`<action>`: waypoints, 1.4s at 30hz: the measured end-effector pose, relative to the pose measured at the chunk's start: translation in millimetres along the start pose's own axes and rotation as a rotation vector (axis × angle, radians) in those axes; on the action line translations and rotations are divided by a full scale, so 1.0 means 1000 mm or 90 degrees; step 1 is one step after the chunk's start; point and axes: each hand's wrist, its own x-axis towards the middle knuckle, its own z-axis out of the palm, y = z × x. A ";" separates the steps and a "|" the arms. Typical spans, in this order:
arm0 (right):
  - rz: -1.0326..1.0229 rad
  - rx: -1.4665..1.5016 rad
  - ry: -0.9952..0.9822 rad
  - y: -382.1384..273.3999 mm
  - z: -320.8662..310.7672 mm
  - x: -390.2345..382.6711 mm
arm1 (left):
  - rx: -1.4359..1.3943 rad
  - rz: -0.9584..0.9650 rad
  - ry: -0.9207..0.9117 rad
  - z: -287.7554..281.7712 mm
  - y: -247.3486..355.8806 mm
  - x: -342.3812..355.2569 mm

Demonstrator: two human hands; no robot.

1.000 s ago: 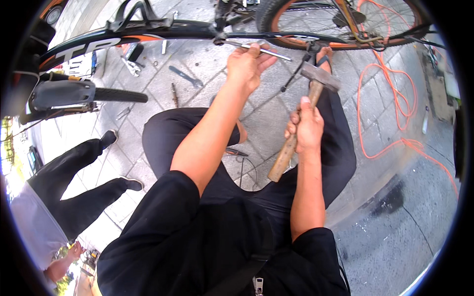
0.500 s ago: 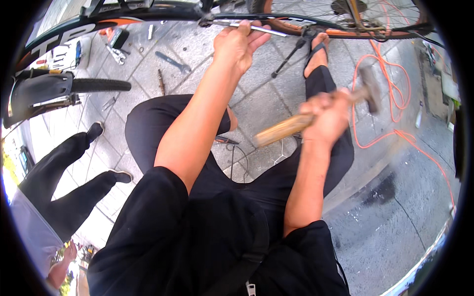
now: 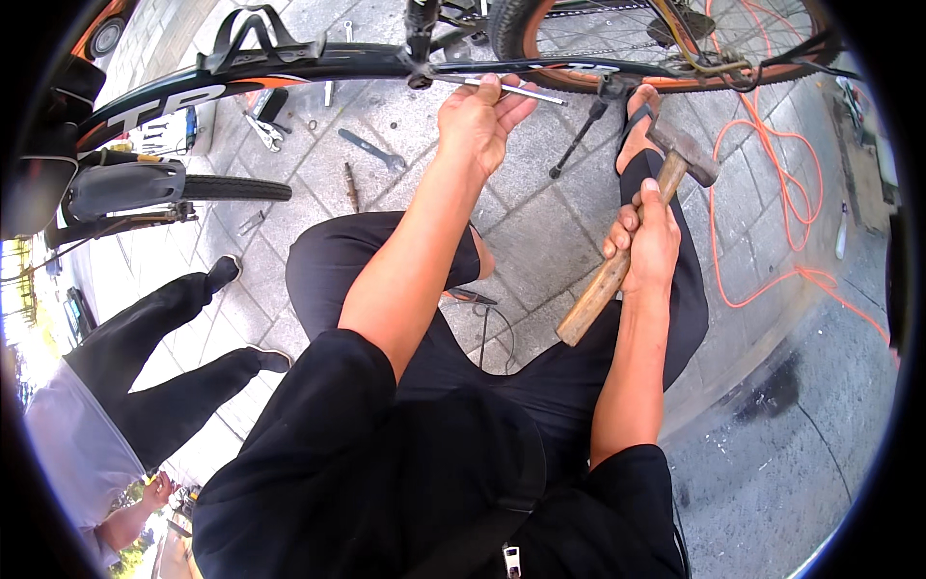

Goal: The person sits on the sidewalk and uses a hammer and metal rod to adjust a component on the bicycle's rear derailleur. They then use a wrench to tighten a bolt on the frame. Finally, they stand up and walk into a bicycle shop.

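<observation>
My left hand point(image 3: 473, 125) pinches a thin metal rod point(image 3: 545, 96) between thumb and fingers, its other fingers stretched out. The rod's left end meets the joint of the black bicycle frame point(image 3: 357, 62); whether it sits in a hole there I cannot tell. On the right, my right hand point(image 3: 648, 241) wraps round the wooden handle of a hammer point(image 3: 603, 297). The rusty hammer head points up and away from me, apart from the rod, above my sandalled foot point(image 3: 639, 125). A black kickstand point(image 3: 579, 127) slants down between rod and foot.
Behind the frame stands a wheel with an orange rim point(image 3: 526, 48). A wrench point(image 3: 371, 150), pliers point(image 3: 263, 133) and other tools lie on the paving. An orange cable point(image 3: 762, 135) coils at right. A co-worker's legs point(image 3: 159, 338) and another tyre point(image 3: 236, 187) are at left.
The hammer has swung up and leftward, its handle now steeper and its head nearer my foot. My left hand still pinches the rod at the frame. The whole view has shifted slightly.
</observation>
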 end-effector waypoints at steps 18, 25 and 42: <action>0.000 -0.041 -0.027 0.006 0.003 -0.003 | -0.001 -0.018 0.027 0.009 -0.005 -0.014; -0.009 -0.093 -0.112 0.016 0.023 -0.015 | -0.024 -0.027 0.003 0.005 -0.004 -0.008; 0.000 -0.167 -0.067 0.000 0.021 -0.021 | 0.022 -0.021 -0.015 -0.017 -0.007 0.007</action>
